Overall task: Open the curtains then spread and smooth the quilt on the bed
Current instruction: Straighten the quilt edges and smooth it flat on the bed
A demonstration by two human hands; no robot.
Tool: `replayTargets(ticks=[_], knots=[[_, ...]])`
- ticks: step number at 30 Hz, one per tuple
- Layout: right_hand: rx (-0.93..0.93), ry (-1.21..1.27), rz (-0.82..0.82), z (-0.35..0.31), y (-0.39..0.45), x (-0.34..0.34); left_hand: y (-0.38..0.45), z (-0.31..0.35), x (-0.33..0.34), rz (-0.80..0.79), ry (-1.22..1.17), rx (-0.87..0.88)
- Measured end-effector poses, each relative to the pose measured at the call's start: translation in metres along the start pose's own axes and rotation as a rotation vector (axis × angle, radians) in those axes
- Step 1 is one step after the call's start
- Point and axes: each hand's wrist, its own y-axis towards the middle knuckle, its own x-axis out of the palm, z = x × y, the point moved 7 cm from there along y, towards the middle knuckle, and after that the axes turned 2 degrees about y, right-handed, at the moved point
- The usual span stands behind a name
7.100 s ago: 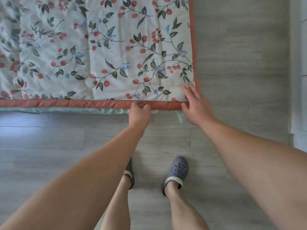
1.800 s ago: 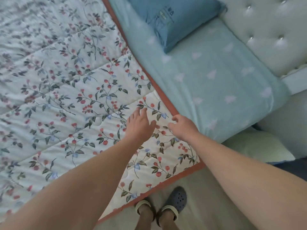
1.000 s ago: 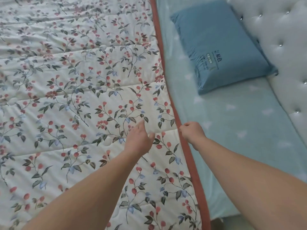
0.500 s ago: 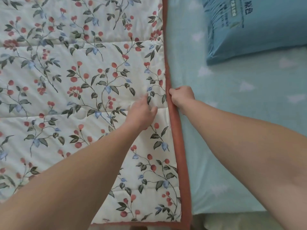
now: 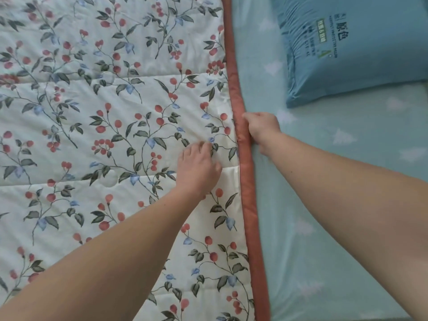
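The quilt (image 5: 111, 140) lay spread flat over the bed, filling the view from nine o'clock to the centre, its rust-coloured border (image 5: 245, 181) running from twelve down to six; the bare blue sheet (image 5: 324, 216) lay to three o'clock of it, with a blue pillow (image 5: 347, 49) at one o'clock, well apart from the border. The left hand (image 5: 199, 167) rested palm-down on the floral top just beside the border, fingers loosely together; the right hand (image 5: 261, 128) was closed over the border, apparently pinching it, though the fingertips were hidden. The border bowed slightly near that grip; a hard tug toward three o'clock could probably drag the whole edge crooked; likewise, the flat palm pushing sideways might raise a ridge along the stitched seam rather than smoothing it.
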Motion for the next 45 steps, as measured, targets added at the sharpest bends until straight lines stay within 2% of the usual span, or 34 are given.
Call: replayTargets(ticks=[3, 7, 10, 13, 15, 17, 19, 23, 25, 27, 31, 35, 41, 45], knots=[[0.007, -0.013, -0.016, -0.007, 0.019, 0.001, 0.005, 0.006, 0.014, -0.031, 0.008, 0.078], [-0.003, -0.077, 0.105, 0.012, 0.015, -0.016, -0.019, 0.009, 0.042, -0.070, 0.014, 0.116], [0.106, 0.023, -0.053, 0.041, -0.010, -0.009, -0.039, 0.014, 0.056, -0.131, -0.012, 0.141], [0.074, -0.177, -0.159, 0.061, -0.040, -0.011, -0.058, 0.019, 0.064, -0.139, -0.015, 0.181], [0.020, -0.239, -0.072, 0.070, -0.045, -0.022, -0.073, 0.020, 0.070, -0.121, -0.007, 0.204], [0.041, -0.186, -0.014, 0.081, -0.050, -0.031, -0.095, 0.024, 0.087, -0.171, 0.037, 0.233], [0.093, -0.090, -0.084, 0.096, -0.061, -0.024, -0.119, 0.028, 0.109, -0.208, 0.114, 0.263], [0.151, -0.153, -0.298, 0.135, -0.110, -0.016, -0.141, 0.033, 0.130, -0.180, 0.106, 0.250], [0.150, -0.163, -0.280, 0.162, -0.123, -0.025, -0.154, 0.035, 0.132, -0.163, 0.093, 0.269], [0.201, -0.071, -0.244, 0.188, -0.138, -0.035, -0.173, 0.035, 0.139, -0.152, 0.097, 0.299], [0.427, 0.056, -0.422, 0.231, -0.190, -0.036, -0.218, 0.023, 0.155, -0.140, 0.090, 0.346], [0.464, -0.141, -0.571, 0.284, -0.246, -0.045, -0.271, 0.003, 0.182, -0.131, 0.130, 0.374], [0.468, -0.127, -0.613, 0.319, -0.270, -0.064, -0.291, 0.016, 0.189, -0.190, 0.107, 0.342], [0.404, -0.366, -0.649, 0.334, -0.287, -0.073, -0.318, 0.029, 0.198, -0.306, 0.157, 0.362]])
